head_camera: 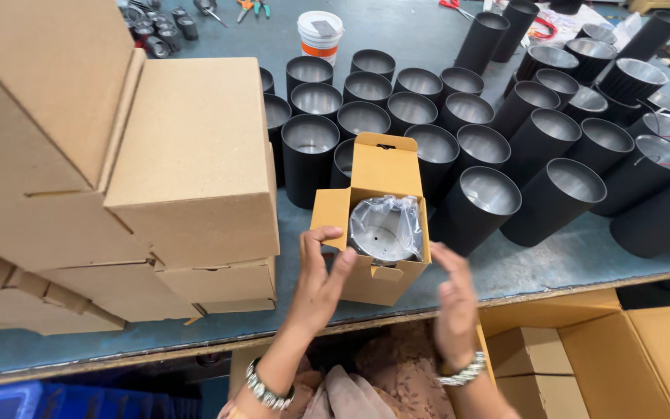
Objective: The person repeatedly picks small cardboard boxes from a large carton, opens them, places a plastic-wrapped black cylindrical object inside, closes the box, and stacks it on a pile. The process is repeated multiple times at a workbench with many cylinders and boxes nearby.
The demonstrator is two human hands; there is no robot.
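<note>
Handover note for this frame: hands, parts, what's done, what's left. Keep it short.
Left hand: fingers on the left flap of the small open carton at the table's front edge, no closed grip.
Right hand: open, just right of the carton; contact unclear.
Carton: holds a black cylinder in a clear plastic bag; top flaps up.
Done: bagged cylinder is in the carton.
Left: flaps not yet closed; many unboxed black cylinders stand behind. Closed cartons are stacked at left.
</note>
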